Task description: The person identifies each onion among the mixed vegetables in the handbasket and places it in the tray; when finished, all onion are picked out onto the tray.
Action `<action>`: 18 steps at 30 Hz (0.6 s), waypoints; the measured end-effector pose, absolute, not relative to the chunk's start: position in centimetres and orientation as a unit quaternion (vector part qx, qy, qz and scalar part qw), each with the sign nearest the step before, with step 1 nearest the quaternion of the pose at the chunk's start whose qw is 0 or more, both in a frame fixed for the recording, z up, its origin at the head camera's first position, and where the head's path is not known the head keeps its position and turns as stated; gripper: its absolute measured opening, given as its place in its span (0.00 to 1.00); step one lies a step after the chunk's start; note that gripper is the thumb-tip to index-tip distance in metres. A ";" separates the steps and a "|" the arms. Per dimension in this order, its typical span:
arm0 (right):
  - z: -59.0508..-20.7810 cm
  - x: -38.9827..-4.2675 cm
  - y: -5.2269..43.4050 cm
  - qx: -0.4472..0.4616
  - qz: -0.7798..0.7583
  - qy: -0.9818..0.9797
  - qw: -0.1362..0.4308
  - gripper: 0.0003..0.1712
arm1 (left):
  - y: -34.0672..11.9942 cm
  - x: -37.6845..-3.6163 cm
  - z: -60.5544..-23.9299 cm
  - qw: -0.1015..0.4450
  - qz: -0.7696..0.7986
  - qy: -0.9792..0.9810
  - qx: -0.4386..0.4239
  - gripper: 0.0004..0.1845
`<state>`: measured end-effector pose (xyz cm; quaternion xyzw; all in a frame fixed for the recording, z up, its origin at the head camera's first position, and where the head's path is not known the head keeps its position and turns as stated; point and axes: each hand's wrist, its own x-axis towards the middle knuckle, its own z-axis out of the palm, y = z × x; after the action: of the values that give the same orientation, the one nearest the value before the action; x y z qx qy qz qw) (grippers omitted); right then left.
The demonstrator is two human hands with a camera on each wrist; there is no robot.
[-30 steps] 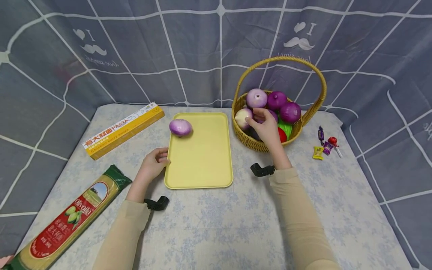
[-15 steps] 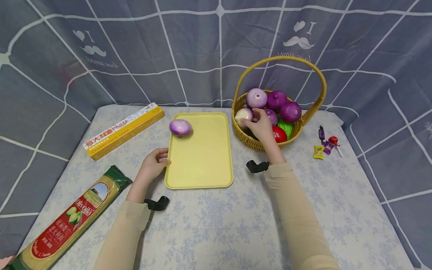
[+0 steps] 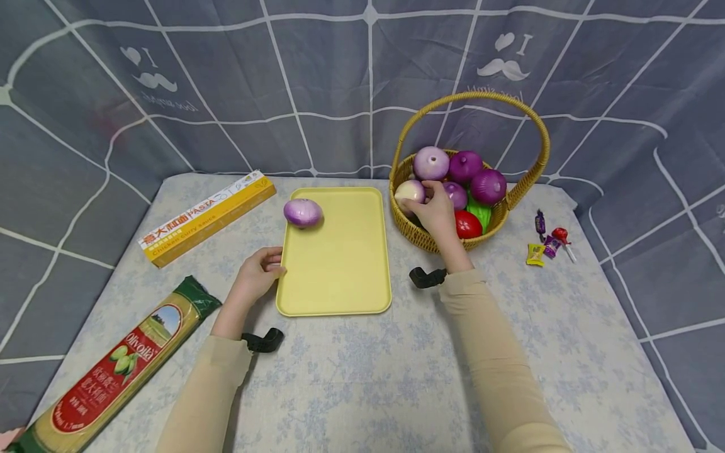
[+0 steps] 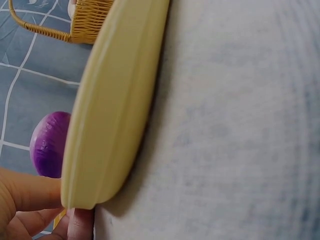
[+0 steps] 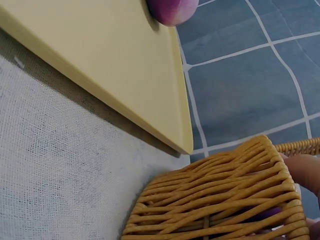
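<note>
A yellow tray [image 3: 340, 264] lies mid-table with one purple onion [image 3: 303, 212] at its far left corner. My left hand [image 3: 274, 269] pinches the tray's left edge, thumb on top; the left wrist view shows the fingers [image 4: 25, 192] at the tray rim [image 4: 115, 105] with the onion [image 4: 50, 142] beyond. My right hand [image 3: 421, 195] reaches into the wicker basket [image 3: 421, 239] and curls round a pale onion [image 3: 408, 189]. Three more purple onions [image 3: 464, 167], a red and a green vegetable lie in the basket. In the right wrist view the basket wall [image 5: 220, 200] hides most of the hand.
A yellow pasta box [image 3: 206, 217] lies at the back left and a spaghetti bag [image 3: 119, 368] at the front left. Several wrapped candies [image 3: 546, 242] lie right of the basket. A grey checked cloth hangs behind the table.
My right hand has slid left inside the basket and closed on the pale onion. The left hand and the tray have not moved.
</note>
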<state>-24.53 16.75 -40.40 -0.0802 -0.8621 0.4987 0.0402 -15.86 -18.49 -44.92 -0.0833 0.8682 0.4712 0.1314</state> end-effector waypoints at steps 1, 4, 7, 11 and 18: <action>-40.4 -24.5 16.8 -0.082 0.499 -0.862 0.041 0.39 | -18.5 -15.9 -44.9 0.132 0.471 0.868 -0.084 0.27; -40.4 -24.4 16.8 -0.085 0.504 -0.858 0.044 0.39 | -18.5 -15.8 -44.9 0.132 0.468 0.870 -0.084 0.27; -40.3 -24.1 16.9 -0.089 0.508 -0.855 0.049 0.38 | -18.5 -15.8 -44.8 0.133 0.468 0.869 -0.085 0.27; -40.0 -23.7 17.0 -0.092 0.511 -0.852 0.066 0.38 | -18.4 -15.7 -44.8 0.134 0.472 0.867 -0.088 0.27; -39.3 -22.6 17.4 -0.090 0.540 -0.832 0.088 0.37 | -18.4 -15.8 -44.9 0.131 0.471 0.867 -0.090 0.27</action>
<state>-22.57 17.40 -39.26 -0.0896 -0.8319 0.5405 0.0878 -15.80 -18.37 -44.88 -0.0904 0.8675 0.4712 0.1313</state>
